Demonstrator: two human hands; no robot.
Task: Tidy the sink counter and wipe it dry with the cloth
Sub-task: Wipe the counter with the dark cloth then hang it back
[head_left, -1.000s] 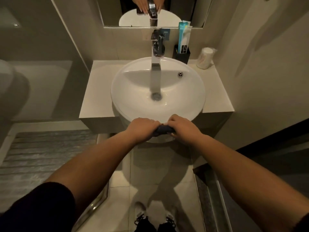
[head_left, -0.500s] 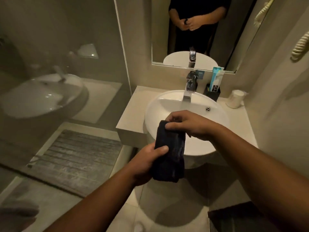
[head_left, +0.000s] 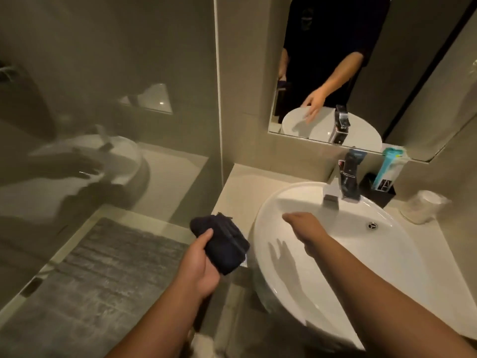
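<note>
A folded dark cloth (head_left: 224, 241) is gripped in my left hand (head_left: 204, 264), held over the front left corner of the beige counter (head_left: 237, 189), just left of the white round basin (head_left: 335, 275). My right hand (head_left: 304, 226) hovers above the basin's left half with fingers spread and nothing in it. Behind the basin rises the chrome tap (head_left: 346, 182). To the tap's right, a black holder (head_left: 379, 189) with a teal tube (head_left: 387, 169) stands on the counter, and a wrapped white cup (head_left: 423, 206) sits further right.
A glass shower partition (head_left: 103, 125) closes off the left, with a grey mat (head_left: 103, 280) on the floor behind it. The mirror (head_left: 361, 73) hangs above the counter. A wall runs close on the right.
My right hand has let go of the cloth and moved out over the basin with fingers spread. My left hand has carried the cloth left, to the counter's front corner. The view has swung left.
</note>
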